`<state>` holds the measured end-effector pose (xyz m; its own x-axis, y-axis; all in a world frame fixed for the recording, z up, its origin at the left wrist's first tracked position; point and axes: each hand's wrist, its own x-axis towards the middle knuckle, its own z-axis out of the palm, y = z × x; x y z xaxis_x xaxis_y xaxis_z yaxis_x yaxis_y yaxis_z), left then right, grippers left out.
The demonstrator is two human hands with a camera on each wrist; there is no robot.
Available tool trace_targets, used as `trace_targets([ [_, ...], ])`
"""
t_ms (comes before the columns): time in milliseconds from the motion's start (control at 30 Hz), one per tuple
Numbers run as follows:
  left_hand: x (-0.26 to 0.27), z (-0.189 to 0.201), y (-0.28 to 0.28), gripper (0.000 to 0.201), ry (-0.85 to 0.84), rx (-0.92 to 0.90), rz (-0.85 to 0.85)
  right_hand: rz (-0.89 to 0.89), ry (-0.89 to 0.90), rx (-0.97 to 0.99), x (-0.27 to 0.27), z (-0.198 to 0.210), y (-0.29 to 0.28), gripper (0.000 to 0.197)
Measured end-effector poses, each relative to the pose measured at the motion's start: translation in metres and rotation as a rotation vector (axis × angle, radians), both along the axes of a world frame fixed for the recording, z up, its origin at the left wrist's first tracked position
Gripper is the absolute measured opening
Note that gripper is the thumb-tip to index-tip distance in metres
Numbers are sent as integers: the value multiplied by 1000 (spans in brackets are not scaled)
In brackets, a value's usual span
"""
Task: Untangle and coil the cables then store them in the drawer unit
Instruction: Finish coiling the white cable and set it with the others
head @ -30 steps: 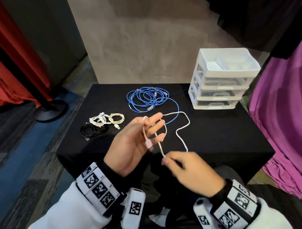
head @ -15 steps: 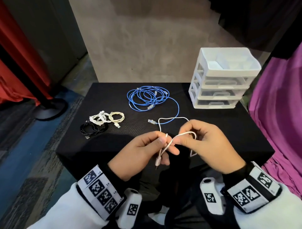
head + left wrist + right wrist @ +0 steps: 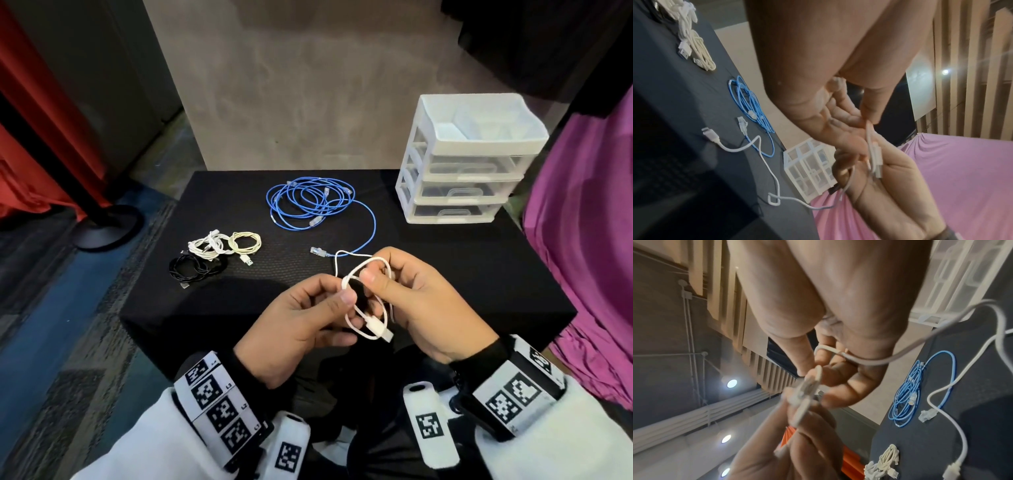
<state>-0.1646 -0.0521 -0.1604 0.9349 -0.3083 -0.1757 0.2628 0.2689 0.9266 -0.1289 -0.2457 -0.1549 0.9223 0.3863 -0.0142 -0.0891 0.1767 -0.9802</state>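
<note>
Both hands hold a thin white cable [image 3: 354, 274] above the near table edge. My left hand [image 3: 308, 318] pinches one side of a small loop, and my right hand [image 3: 404, 291] pinches the other side. The cable's USB plug [image 3: 378, 329] hangs between the hands. Its free tail [image 3: 768, 168] trails over the black table to a small white plug [image 3: 710, 135]. A loose blue network cable [image 3: 308, 202] lies behind in the middle of the table. The white drawer unit [image 3: 462, 161] stands at the back right, its drawers pushed in.
Three coiled cables lie at the table's left: a white one [image 3: 207, 246], a cream one [image 3: 245, 242] and a black one [image 3: 193, 269]. A purple cloth [image 3: 582, 240] hangs at the right. A stand's round base [image 3: 102, 228] sits on the floor at the left.
My right hand rose from the near edge to meet the left hand. The long white cable that ran across the table is now gathered into a small loop between both hands.
</note>
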Motion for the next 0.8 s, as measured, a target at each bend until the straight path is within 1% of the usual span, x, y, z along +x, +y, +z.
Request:
trace_targets([
  [133,5,-14,-2,10,-55,225,231,-48,-26,-47,-1,-5,0,15],
  [233,5,-24,-3,13,-177,449,324,-38,-65,-126,-5,-8,3,21],
  [300,4,-29,-3,13,-280,622,364,-42,-85,-157,-7,-9,6,17],
  [367,5,-34,-2,15,-388,817,375,-33,-92,-144,-9,-9,10,13],
  [400,6,-36,-1,16,-415,912,356,-22,-96,-144,-9,-10,11,13],
  [467,10,-38,0,19,-406,1088,293,8,-109,-173,-9,-12,14,15],
  [533,12,-39,5,19,-426,1188,231,26,-108,-194,-12,-14,16,16],
  [567,12,-40,7,16,-463,1170,205,19,-104,-192,-13,-14,16,15],
  [600,11,-41,10,14,-491,1088,185,2,-99,-179,-14,-14,15,14],
  [633,10,-40,12,16,-445,919,165,-21,-92,-156,-13,-14,14,14],
  [733,2,-31,14,27,-66,236,89,-78,-22,-64,-8,-17,6,13],
  [767,-1,-26,14,27,41,66,62,-84,5,-29,-7,-18,4,13],
  [800,-4,-20,14,26,106,-55,41,-83,28,7,-7,-17,4,14],
])
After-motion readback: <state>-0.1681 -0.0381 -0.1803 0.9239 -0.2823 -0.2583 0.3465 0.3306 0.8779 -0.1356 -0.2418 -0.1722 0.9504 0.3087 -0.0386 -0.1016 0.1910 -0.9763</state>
